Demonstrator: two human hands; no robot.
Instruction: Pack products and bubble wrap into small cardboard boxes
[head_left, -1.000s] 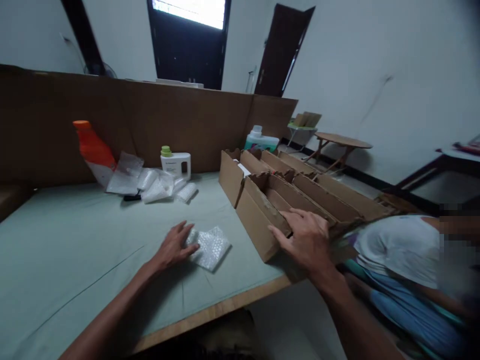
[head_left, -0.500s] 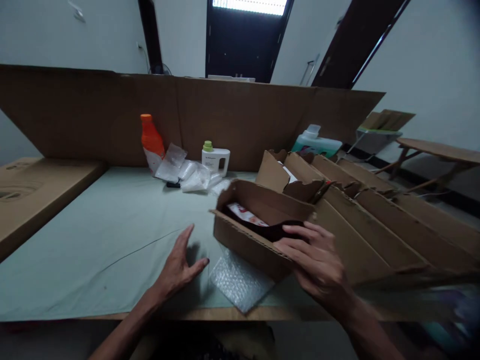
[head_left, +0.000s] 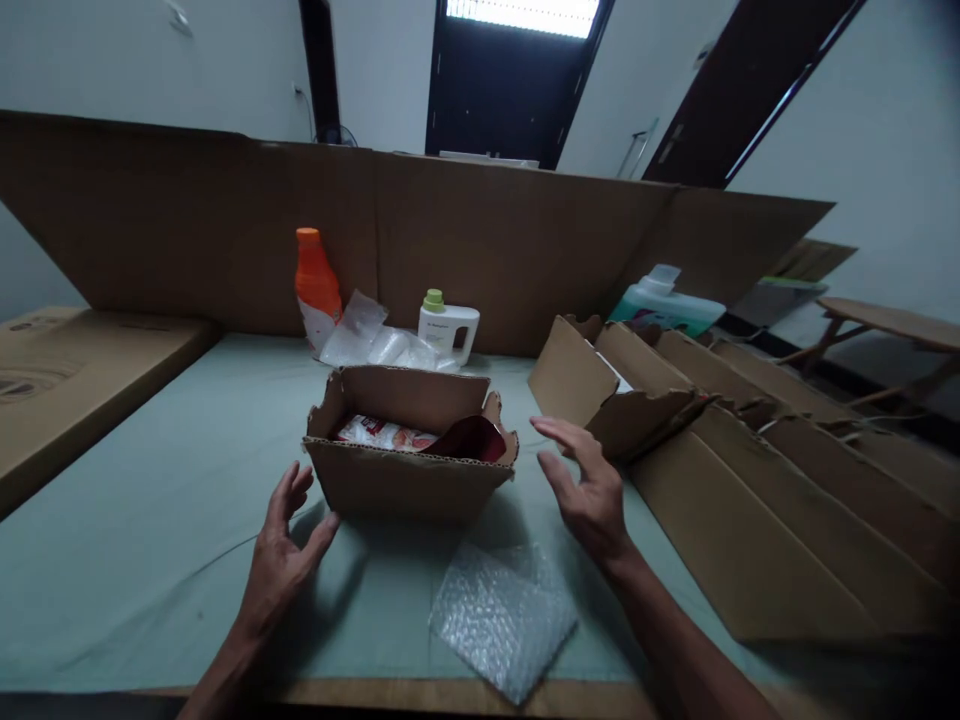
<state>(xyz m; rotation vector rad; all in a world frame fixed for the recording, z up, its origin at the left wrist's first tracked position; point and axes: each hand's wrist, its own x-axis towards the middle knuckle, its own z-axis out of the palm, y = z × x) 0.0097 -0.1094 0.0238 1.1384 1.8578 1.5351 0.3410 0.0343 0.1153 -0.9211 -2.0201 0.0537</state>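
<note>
An open-topped cardboard box (head_left: 405, 490) stands on the cloth-covered table between my two hands. Inside it lie a white and red printed packet (head_left: 382, 433) and a dark red item (head_left: 474, 440), whose kind I cannot tell. My left hand (head_left: 283, 550) is just off the box's left front corner, thumb and fingers apart, holding nothing. To the right of the box, my right hand (head_left: 589, 488) hovers with fingers spread and nothing in it. A sheet of bubble wrap (head_left: 506, 615) lies in front of the box, near the table's edge.
Behind the box are an orange bottle (head_left: 317, 285), crumpled clear plastic wrap (head_left: 360, 335) and a white jug with green cap (head_left: 448, 328). Several cardboard bins (head_left: 750, 520) line the right side, with a teal liquid bottle (head_left: 667, 305) behind. A flat carton (head_left: 97, 370) lies left.
The box has moved left and now stands squared in front of me. My right hand has let go of its edge and drawn away. My left hand has shifted left.
</note>
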